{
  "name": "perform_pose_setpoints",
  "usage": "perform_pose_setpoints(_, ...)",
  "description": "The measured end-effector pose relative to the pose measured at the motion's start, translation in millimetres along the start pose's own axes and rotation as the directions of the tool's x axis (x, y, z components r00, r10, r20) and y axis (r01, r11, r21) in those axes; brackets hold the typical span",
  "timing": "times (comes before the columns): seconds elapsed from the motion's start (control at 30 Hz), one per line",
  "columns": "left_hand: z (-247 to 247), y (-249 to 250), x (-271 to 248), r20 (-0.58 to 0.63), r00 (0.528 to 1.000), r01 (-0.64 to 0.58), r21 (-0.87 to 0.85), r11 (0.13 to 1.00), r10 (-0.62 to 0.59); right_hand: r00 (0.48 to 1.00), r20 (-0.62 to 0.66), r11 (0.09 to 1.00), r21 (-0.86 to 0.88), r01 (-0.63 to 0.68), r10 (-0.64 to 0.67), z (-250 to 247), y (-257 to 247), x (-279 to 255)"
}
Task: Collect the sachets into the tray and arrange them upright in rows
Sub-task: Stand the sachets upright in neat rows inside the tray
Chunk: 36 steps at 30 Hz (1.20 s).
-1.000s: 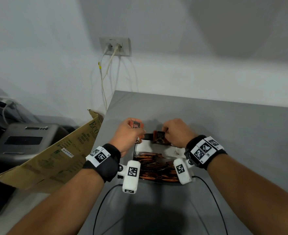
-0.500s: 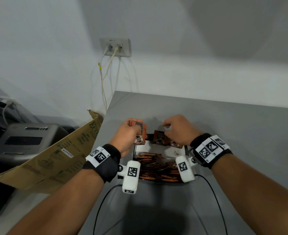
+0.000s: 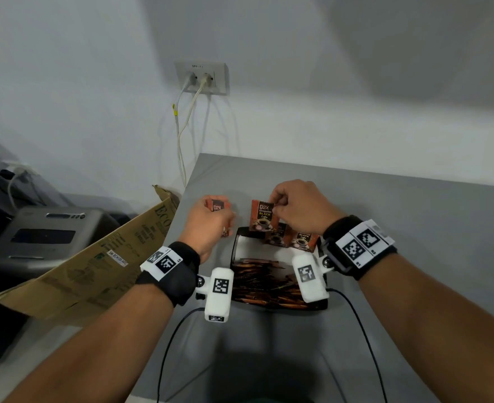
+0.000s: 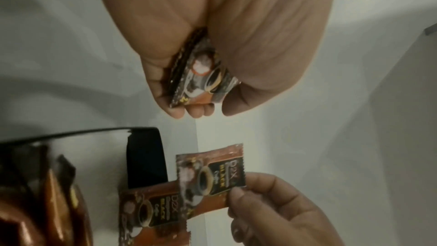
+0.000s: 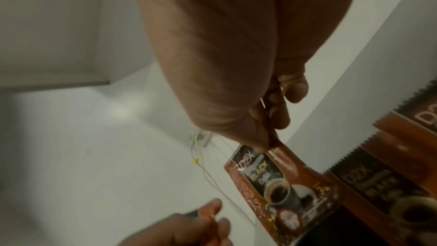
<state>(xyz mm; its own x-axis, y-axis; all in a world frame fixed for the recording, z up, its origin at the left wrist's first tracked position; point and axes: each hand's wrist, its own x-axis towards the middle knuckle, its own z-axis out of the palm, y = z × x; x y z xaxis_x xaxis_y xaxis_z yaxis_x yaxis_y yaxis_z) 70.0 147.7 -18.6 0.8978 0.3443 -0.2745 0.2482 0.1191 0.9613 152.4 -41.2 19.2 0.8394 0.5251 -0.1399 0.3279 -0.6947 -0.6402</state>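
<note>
A black tray [image 3: 235,242] sits on the grey table, its near half packed with brown sachets [image 3: 264,282] standing on edge. Two more sachets [image 3: 303,241] stand upright against its far wall. My right hand [image 3: 277,203] pinches the top corner of one brown D2X coffee sachet [image 3: 261,216] and holds it upright just above the tray's far left corner; the same sachet [image 5: 272,184] shows in the right wrist view. My left hand [image 3: 215,219], left of the tray, grips a small stack of sachets [image 4: 198,74] in its curled fingers.
The grey table [image 3: 414,228] stretches to the right and toward me. A flattened cardboard box [image 3: 94,257] leans at the table's left edge, with a grey machine [image 3: 45,237] behind it. White cables [image 3: 181,141] hang from a wall socket [image 3: 202,78]. Black wrist-camera cords [image 3: 170,338] trail toward me.
My right hand has lifted from the tray's far wall, raising one sachet upright above the far left corner. My left hand with its stack has shifted slightly left.
</note>
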Motion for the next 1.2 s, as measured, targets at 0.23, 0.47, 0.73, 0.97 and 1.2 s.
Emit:
perform_pose_setpoints(0.23, -12.6, -7.6, 2.9, -0.009, 0.999, 0.033, 0.011, 0.999, -0.033, 0.997, 0.081, 0.975, -0.220, 0.020, -0.002, 40.1, -2.1, 11.9)
perform_pose_setpoints(0.47, -12.0, -9.6, 2.0, 0.004, 0.999, 0.053, 0.028, 0.998, -0.053, 0.997, 0.078, 0.974, -0.228, -0.010, 0.028, 57.1, 3.2, 19.7)
perform_pose_setpoints(0.73, -9.7, -6.8, -2.6, 0.037, 0.998, 0.047, 0.047, 0.998, -0.049, 0.999, 0.031, 0.976, -0.217, 0.001, 0.006, 56.2, 5.9, 23.0)
perform_pose_setpoints(0.97, -8.9, -6.6, -2.8, 0.027, 0.997, 0.074, 0.028, 0.997, -0.075, 1.000, 0.010, 0.978, -0.210, -0.018, 0.020, 56.7, 12.0, 25.1)
perform_pose_setpoints(1.2, -5.7, -4.6, -5.5, 0.075, 0.991, 0.108, 0.006, 0.994, -0.108, 0.999, 0.021, 0.972, -0.234, 0.034, -0.030, 59.3, 11.6, 24.1)
